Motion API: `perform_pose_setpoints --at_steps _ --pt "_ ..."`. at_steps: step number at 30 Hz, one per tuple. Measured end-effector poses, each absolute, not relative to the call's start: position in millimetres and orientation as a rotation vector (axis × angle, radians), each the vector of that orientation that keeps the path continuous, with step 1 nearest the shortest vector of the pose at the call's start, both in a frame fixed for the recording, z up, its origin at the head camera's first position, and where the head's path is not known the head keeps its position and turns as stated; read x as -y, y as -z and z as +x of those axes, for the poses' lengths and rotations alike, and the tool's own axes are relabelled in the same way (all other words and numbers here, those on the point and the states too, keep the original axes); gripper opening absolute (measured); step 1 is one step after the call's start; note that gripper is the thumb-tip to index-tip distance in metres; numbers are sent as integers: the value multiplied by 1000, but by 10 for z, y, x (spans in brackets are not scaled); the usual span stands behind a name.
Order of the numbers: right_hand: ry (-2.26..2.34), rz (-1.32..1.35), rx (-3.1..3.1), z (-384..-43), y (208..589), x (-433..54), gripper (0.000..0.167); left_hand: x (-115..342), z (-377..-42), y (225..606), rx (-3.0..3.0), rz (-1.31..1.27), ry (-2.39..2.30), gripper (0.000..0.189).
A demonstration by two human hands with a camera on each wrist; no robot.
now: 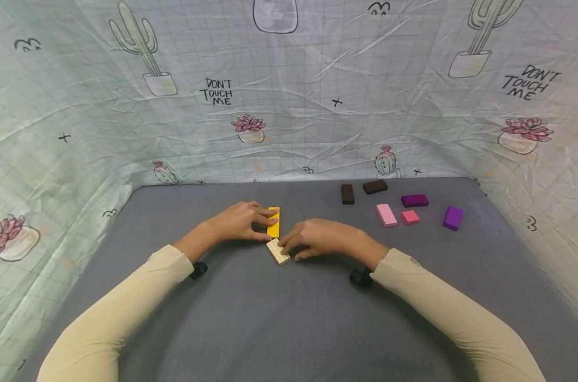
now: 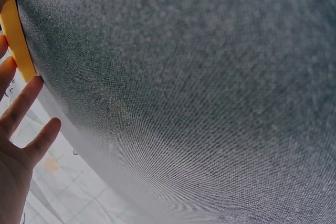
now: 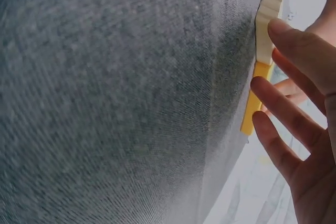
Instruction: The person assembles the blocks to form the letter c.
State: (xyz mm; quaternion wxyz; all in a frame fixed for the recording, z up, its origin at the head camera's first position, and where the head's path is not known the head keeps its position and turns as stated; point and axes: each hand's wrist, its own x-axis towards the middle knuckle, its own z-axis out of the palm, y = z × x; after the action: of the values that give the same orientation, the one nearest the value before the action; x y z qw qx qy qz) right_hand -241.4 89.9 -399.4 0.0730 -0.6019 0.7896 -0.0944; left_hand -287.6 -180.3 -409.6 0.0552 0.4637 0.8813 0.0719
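Wrinkled pale sheeting with a faint grid print runs from 9 o'clock over 12 and round to 3. Potted cactus drawings at 10 and 2, "DON'T TOUCH ME" lettering around 11 and 2, pink succulent at 9. Dark grey fabric-covered tabletop fills the middle down to 6. Light's soft, kinda greenish at 9, warmer at 3.

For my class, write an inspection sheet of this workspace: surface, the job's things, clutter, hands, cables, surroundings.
Surface: grey tabletop
Job's things: yellow block and cream block, nearly end to end, at an angle
Clutter: two dark brown blocks, light pink block, smaller coral block, two purple blocks, on the right side
Hands: left hand touches the yellow block; right hand touches the cream block
Cables: nothing seen
Surroundings: cloth printed with cacti and "DON'T TOUCH ME"
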Motion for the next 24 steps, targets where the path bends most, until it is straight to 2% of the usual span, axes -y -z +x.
perform_pose_setpoints --at_steps 7,24 --pt "200 -1857 -2483 -2364 4011 -851 25 1815 -2871 4107 -2677 1420 -241 56" --pt "282 -1859 -2563 -2301 4065 -827 27 1812 -2883 4116 -2680 1443 -249 56"
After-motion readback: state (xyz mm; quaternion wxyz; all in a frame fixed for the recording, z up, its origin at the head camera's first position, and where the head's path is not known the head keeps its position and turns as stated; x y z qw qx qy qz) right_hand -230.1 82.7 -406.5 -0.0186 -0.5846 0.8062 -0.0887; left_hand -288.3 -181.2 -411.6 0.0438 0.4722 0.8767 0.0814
